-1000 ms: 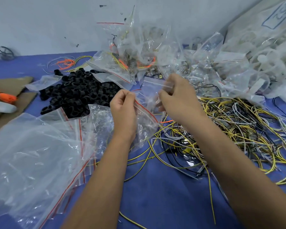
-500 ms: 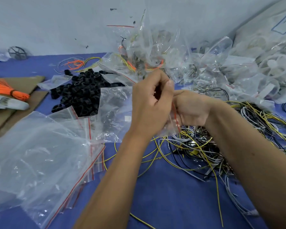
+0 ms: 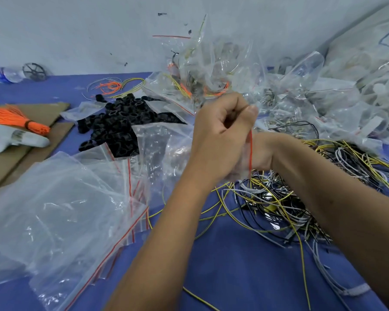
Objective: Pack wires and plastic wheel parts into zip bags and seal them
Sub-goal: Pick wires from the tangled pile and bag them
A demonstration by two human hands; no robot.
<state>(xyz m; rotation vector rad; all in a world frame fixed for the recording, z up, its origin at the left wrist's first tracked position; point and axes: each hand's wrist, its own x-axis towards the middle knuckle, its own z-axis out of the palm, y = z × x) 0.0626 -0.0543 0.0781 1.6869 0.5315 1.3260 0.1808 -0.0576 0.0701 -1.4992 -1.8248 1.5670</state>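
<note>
My left hand point(image 3: 220, 135) is raised at mid-table, its thumb and fingers pinching the red-striped top of a clear zip bag point(image 3: 250, 151). My right hand point(image 3: 259, 153) sits just behind it, mostly hidden, inside or against the bag's mouth. A pile of black plastic wheel parts point(image 3: 121, 124) lies to the left. A tangle of yellow, white and black wires point(image 3: 290, 194) spreads under and right of my hands.
Empty zip bags point(image 3: 61, 212) are heaped at lower left. Filled clear bags point(image 3: 211, 70) pile against the wall at the back and right. Cardboard point(image 3: 14, 158), an orange wire bundle point(image 3: 16, 118) and a white controller point(image 3: 14, 139) lie far left.
My hands came together from apart. The left hand rose and crossed in front of the right, and the bag's red strip now hangs vertically between them.
</note>
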